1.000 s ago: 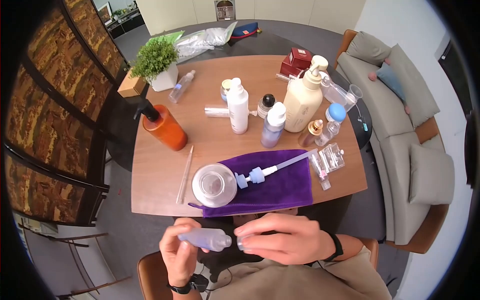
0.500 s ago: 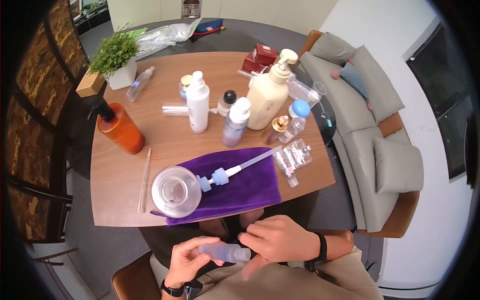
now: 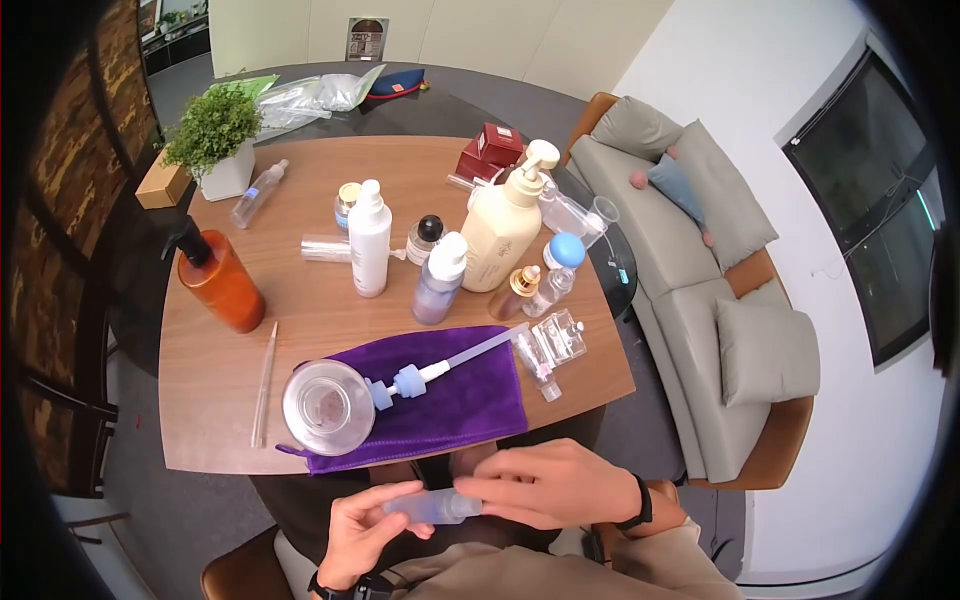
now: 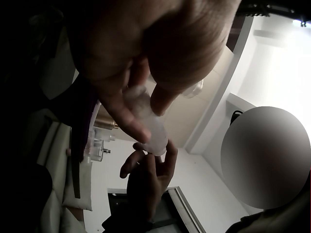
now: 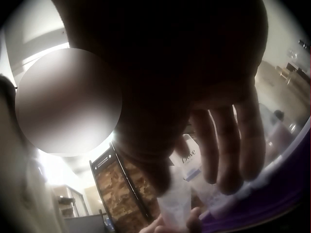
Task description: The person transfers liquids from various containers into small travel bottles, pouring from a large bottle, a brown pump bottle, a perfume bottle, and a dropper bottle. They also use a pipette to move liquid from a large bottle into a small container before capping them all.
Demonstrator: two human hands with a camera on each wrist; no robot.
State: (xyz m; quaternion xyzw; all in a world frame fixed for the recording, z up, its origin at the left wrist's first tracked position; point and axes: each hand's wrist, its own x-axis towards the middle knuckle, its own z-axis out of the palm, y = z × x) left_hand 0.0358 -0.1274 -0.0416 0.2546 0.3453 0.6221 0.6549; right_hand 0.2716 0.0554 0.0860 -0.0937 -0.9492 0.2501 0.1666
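Above the lap, in front of the table's near edge, my left hand (image 3: 357, 530) holds a small translucent bluish bottle (image 3: 425, 507), thumb and fingers along its sides. The bottle lies nearly level, its clear cap (image 3: 466, 505) pointing right. My right hand (image 3: 565, 487) pinches that cap with its fingertips. In the left wrist view, the right hand's fingers (image 4: 170, 158) close around the end of the bottle (image 4: 149, 121). On the table nearby, a round clear container (image 3: 293, 408) overlaps a purple cloth (image 3: 465, 400), and a light-blue pump with a long tube (image 3: 410, 381) lies across the cloth.
Several bottles stand farther back, among them a white one (image 3: 370, 245), a cream pump bottle (image 3: 498, 240) and an orange pump bottle (image 3: 222, 285). A thin clear stick (image 3: 265, 385) lies at left. Small clear pieces (image 3: 555, 338) lie right of the cloth. A potted plant (image 3: 225, 170) stands behind.
The bottle's bare neck was showing earlier; the right hand has brought the cap onto it. Its fingers were lifted off half a second ago and are back at the cap. The head view has shifted.
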